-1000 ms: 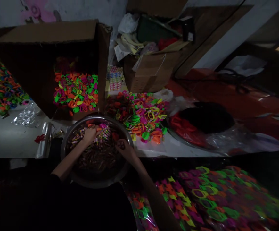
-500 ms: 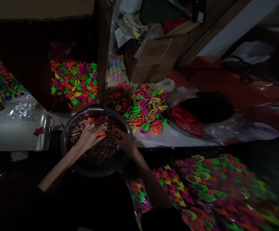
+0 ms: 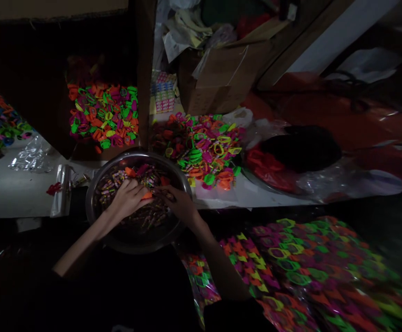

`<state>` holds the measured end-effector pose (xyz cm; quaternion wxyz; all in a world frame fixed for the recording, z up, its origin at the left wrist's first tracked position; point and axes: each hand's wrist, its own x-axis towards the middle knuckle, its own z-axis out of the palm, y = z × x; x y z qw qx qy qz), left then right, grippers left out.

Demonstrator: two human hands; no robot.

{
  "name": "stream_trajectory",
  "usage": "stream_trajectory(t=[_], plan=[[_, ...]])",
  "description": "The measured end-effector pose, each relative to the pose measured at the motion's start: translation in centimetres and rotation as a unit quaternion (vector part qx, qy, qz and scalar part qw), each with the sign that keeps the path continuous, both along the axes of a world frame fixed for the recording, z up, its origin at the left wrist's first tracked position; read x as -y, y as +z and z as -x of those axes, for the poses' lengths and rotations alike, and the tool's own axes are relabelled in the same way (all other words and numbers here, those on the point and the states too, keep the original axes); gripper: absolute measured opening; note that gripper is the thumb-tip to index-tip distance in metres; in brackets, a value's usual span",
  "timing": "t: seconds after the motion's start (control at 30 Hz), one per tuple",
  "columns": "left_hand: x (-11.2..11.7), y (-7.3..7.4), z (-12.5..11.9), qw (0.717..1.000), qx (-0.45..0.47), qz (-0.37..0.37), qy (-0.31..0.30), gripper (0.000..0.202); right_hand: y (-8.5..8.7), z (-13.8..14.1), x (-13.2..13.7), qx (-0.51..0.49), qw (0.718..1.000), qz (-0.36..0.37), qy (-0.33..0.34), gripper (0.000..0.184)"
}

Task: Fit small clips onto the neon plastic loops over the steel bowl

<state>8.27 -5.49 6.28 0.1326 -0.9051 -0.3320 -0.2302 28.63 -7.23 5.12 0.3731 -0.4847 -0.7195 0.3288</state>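
Observation:
Both hands work over a round metal basin (image 3: 92,196) full of small wrapped candies (image 3: 148,216). My left hand (image 3: 129,198) is closed round a bright orange plastic toy piece (image 3: 147,196), whose end shows past the fingers. On the right side of the basin, my right hand (image 3: 178,203) has its fingertips pinched together close to that piece. What the right fingers hold, if anything, is too dark to make out. Another orange piece (image 3: 130,172) and a magenta one lie on the candies just beyond the left hand.
Behind the basin, a large cardboard box (image 3: 145,83) holds colourful plastic toys (image 3: 107,115). More toys (image 3: 207,152) are heaped to its right, before a smaller carton (image 3: 221,78). Bagged toys (image 3: 311,258) lie lower right. Clear plastic bags (image 3: 60,191) lie left of the basin.
The view has shifted slightly. My left hand's fingers have curled further over the orange piece, so less of it shows; my right hand stays at the basin's right side.

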Motion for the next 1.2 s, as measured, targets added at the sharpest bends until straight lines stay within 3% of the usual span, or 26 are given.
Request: stream_trajectory(t=[0.3,0.5,0.77,0.9,1.0,1.1,1.2], plan=[[0.2,-0.1,0.1,1.0,-0.012,0.025,0.01,0.021,0.0,0.3,0.4,0.024,0.999,-0.036,0.018,0.021],[0.3,-0.3,0.3,1.0,-0.025,0.005,0.005,0.021,0.3,-0.3,0.8,0.091,0.99,-0.079,0.075,0.037],[1.0,-1.4,1.0,0.994,-0.082,0.037,-0.069,0.02,0.4,-0.7,1.6,0.139,0.978,-0.067,0.141,0.043],[1.6,-2.8,0.7,0.99,-0.106,0.052,-0.076,0.015,-0.4,-0.9,1.8,0.151,0.973,-0.011,0.171,0.035],[1.6,-3.1,0.6,0.985,-0.093,0.135,-0.055,0.014,-0.8,-1.1,1.7,0.14,0.969,0.057,0.196,0.03],[0.7,-2.6,1.2,0.967,-0.05,0.248,-0.02,0.029,-0.5,-1.9,1.4,0.135,0.95,0.131,0.25,0.028],[-1.5,-2.7,2.9,0.964,-0.013,0.262,0.047,0.041,0.2,-3.7,0.9,0.133,0.92,0.22,0.297,0.023]])
